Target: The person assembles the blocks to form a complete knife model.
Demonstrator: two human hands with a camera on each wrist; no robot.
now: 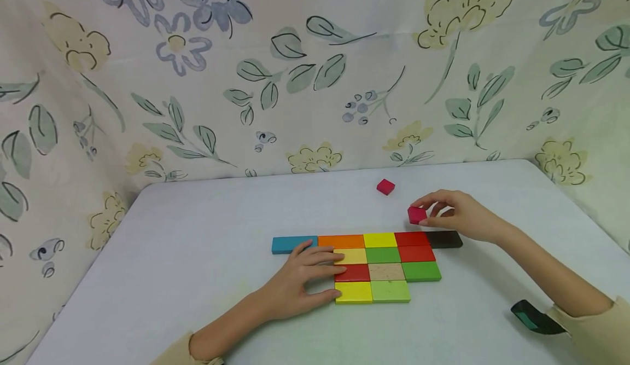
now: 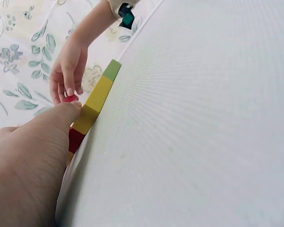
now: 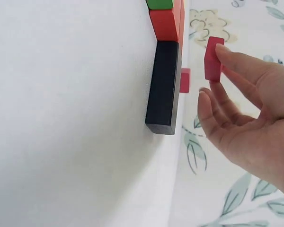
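Between thumb and fingertips my right hand (image 1: 455,214) pinches a small pinkish-red block (image 1: 416,215), just beyond the back row of a flat block arrangement. In the right wrist view that block (image 3: 213,59) is held up near the black block (image 3: 163,87). My left hand (image 1: 300,283) rests against the arrangement's left side, its fingers spread and straight. Its fingertips touch a yellow block (image 1: 352,293), a red block (image 1: 355,272) and a pale yellow block (image 1: 353,256). One finger overlaps the blue block (image 1: 290,244) in the head view.
Another pinkish-red block (image 1: 386,186) lies alone toward the table's back edge. The arrangement also has an orange block (image 1: 340,241), a wooden-coloured block (image 1: 386,272) and several green ones. A floral cloth (image 1: 295,80) hangs behind the white table (image 1: 206,233). A dark strap shows by the right sleeve (image 1: 598,326).
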